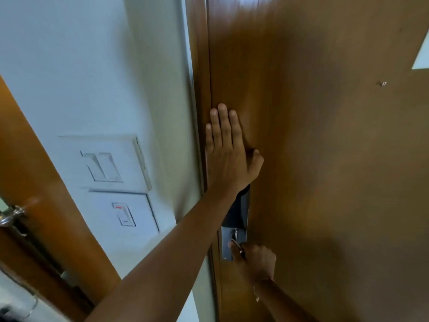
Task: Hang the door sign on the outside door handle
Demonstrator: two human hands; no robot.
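A brown wooden door (325, 147) fills the right half of the view and sits against its frame. My left hand (228, 152) lies flat on the door near its left edge, fingers together and pointing up. Below it is a dark lock body (239, 209) on a silver plate (226, 251). My right hand (255, 261) is wrapped around the metal door handle (235, 242) on that plate. No door sign is in view.
A white wall (92, 77) to the left carries two switch panels (109, 166). Another wooden door (34, 194) with a metal handle (11, 217) stands at the far left. A white sheet (421, 56) is stuck on the door's upper right, above a small metal stud (383, 83).
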